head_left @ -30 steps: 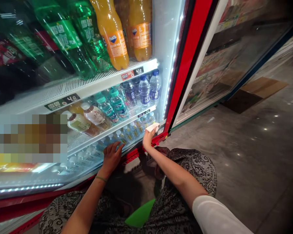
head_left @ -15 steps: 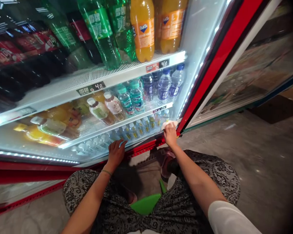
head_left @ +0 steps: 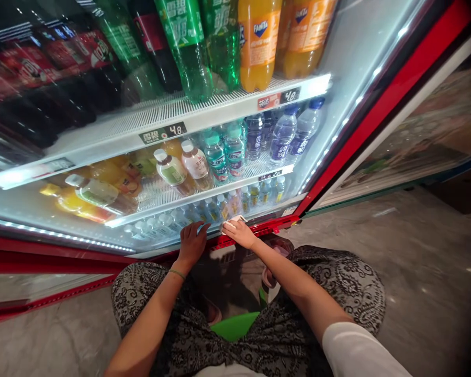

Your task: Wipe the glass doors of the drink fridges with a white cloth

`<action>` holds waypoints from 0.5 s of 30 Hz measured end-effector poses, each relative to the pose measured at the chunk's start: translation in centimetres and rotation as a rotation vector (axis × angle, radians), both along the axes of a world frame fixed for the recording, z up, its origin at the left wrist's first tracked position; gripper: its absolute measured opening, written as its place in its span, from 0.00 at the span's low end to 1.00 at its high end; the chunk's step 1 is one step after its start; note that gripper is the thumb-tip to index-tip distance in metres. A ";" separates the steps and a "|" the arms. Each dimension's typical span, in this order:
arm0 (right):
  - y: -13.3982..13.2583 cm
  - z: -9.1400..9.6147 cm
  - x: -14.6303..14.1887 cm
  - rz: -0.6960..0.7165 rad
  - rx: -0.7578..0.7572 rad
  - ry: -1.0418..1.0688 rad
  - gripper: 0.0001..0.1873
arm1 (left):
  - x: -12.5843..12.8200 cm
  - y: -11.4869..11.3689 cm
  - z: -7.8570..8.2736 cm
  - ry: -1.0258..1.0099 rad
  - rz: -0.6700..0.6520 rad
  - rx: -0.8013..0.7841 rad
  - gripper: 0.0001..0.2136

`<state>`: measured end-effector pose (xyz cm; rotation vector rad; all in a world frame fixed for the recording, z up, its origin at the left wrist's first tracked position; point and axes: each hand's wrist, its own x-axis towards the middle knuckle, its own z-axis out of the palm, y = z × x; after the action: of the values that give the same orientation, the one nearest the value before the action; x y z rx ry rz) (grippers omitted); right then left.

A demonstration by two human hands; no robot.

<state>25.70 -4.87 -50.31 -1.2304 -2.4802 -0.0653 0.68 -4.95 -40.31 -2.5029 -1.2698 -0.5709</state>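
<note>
My left hand (head_left: 191,242) rests flat, fingers spread, on the lower edge of the drinks fridge's glass (head_left: 168,230). Just to its right, my right hand (head_left: 240,232) presses a small white cloth (head_left: 232,223) against the bottom of the same glass, above the red base rail (head_left: 259,229). Behind the glass stand small water bottles (head_left: 223,203) on the lowest shelf.
Upper shelves hold green soda bottles (head_left: 188,47), orange Fanta bottles (head_left: 259,42) and dark cola bottles (head_left: 43,78). The open fridge door (head_left: 408,120) angles out to the right over the grey stone floor (head_left: 416,272). I sit on a green stool (head_left: 235,325).
My right hand has slid the cloth leftwards along the bottom of the glass, from the right corner to beside my left hand. The left hand has stayed put.
</note>
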 end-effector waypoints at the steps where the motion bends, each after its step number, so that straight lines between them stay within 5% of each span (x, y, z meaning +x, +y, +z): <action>1: 0.3 0.2 0.2 0.003 0.000 -0.003 0.19 | -0.3 0.1 0.1 0.004 0.005 0.001 0.18; 8: 1.9 0.0 1.6 -0.151 -0.017 0.007 0.19 | -1.3 0.1 0.4 -0.008 0.011 -0.010 0.18; 15: 0.1 -3.1 2.8 -0.163 -0.046 -0.024 0.15 | 0.2 -0.3 -1.4 0.002 0.005 -0.072 0.17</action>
<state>28.53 -4.79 -53.46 -1.4570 -2.4096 -0.0666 0.91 -5.24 -41.75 -2.5572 -1.3172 -0.5305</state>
